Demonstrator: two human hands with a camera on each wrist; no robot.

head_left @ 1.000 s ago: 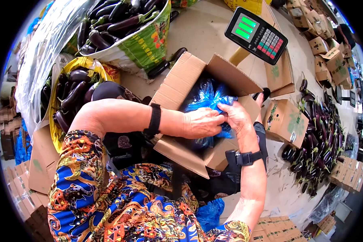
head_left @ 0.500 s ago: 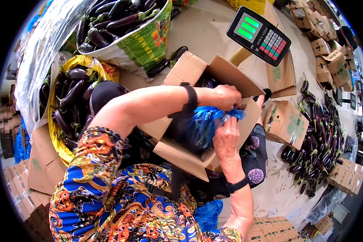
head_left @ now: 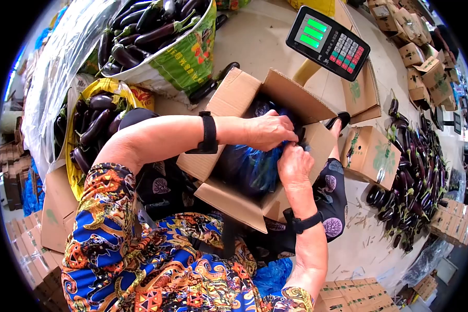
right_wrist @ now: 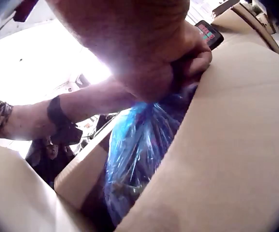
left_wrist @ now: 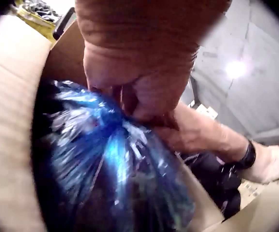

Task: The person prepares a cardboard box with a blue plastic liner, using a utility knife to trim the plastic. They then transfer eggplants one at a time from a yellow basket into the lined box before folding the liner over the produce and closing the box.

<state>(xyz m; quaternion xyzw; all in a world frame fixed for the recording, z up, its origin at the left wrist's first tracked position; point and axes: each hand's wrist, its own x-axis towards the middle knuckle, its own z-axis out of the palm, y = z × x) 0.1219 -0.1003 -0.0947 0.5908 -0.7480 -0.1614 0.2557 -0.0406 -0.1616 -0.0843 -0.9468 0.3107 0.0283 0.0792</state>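
Observation:
A blue plastic bag (head_left: 252,169) sits inside an open cardboard box (head_left: 233,205), its top gathered into a bunched neck. Dark eggplants show faintly through the thin film. My left hand (head_left: 269,130) pinches the bag's neck with curled fingers, reaching in from the left side. Close against it, my right hand (head_left: 295,165) grips the same gathered plastic from the right. In the left wrist view, pleats of the bag (left_wrist: 115,164) fan out below the fingers. The right wrist view shows the bag (right_wrist: 139,150) drawn up tight under the knuckles, partly behind a box flap (right_wrist: 226,145).
A scale display (head_left: 327,42) stands behind the box. Eggplants fill a large green-and-white sack (head_left: 190,62) and a yellow bag (head_left: 70,151) at left. A pile of eggplants (head_left: 413,182) lies on the floor at right, beside a closed carton (head_left: 370,156). Another blue bag (head_left: 273,275) lies near my lap.
My left hand swung out to the far right of the bag's neck, then came back beside the right hand. The loose blue top that spread above the hands is now bunched between them.

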